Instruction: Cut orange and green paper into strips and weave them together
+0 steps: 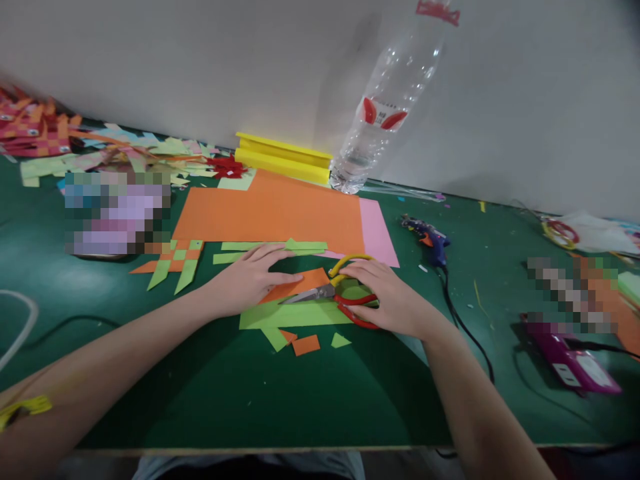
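Green table (250, 407) up against a pale wall (210, 73), lots of paper on it. Far left: pile of red-orange woven fish (40, 130), then loose scraps (170, 148) along the wall, mostly pale green. In front of those, a phone-like slab (120, 217), blurred out. Just right of it, a green-orange woven piece (186, 257) lies flat.

Left arm comes in from the near left, yellow band (33, 405) on it. Left hand (255, 277) is palm down, fingers extended over the green strips (233, 258), thumb apart, tip on the orange piece (315, 279). Not gripping anything that I can see. Green sheet (295, 316) sits under that piece; small offcuts (306, 345) on the near side. Far side: big orange sheet (275, 210), yellow folded strip (283, 160) behind it.

Scissors (320, 293) are center table, blades pointing left over the orange piece; can't tell if fully closed. Right hand (387, 290) is curled round the yellow and red handles. Pink sheet (379, 230) pokes out beyond that hand, clear bottle (383, 100) stands at the wall.

Right side: blue glue gun (433, 241) with black cord (463, 320), then purple box (573, 357) near right, more orange paper (617, 317) at the edge.
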{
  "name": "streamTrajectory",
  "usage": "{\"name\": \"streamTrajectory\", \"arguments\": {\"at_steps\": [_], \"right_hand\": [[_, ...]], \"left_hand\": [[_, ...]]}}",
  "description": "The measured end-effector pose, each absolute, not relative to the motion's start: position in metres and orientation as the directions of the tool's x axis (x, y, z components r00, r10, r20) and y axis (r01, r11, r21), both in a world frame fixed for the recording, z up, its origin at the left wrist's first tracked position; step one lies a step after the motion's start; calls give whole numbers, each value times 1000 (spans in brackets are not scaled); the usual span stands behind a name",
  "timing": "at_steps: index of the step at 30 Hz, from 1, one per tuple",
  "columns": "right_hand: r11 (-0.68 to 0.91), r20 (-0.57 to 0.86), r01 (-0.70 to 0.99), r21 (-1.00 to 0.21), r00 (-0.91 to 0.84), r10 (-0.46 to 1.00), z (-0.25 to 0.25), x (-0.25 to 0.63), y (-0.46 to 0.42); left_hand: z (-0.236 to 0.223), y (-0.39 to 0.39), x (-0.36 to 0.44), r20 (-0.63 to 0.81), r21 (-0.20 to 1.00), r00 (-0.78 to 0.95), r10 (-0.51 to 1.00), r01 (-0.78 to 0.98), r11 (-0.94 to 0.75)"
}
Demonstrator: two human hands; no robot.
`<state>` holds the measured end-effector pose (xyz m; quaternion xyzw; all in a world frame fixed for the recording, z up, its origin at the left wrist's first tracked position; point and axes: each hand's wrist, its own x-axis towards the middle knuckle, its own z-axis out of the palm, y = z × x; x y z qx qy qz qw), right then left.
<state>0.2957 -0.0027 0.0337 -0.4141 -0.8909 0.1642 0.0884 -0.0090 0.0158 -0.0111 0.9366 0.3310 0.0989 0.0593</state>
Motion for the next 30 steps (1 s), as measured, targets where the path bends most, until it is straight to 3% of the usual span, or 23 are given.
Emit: {"name": "streamTrajectory", "arguments": {"at_steps": [10, 19, 30], "right_hand": [[621, 52, 699, -355, -648, 759, 34, 293, -5], [604, 14, 677, -420, -660, 751, 33, 287, -6], [631, 8, 672, -387, -682, 731, 35, 280, -9]], "left_hand": [[-11, 16, -10, 113, 171, 757, 644, 624, -763], [-9, 15, -8, 114, 154, 760, 640, 623, -767], [-9, 15, -9, 123, 145, 761, 637, 621, -770]]}}
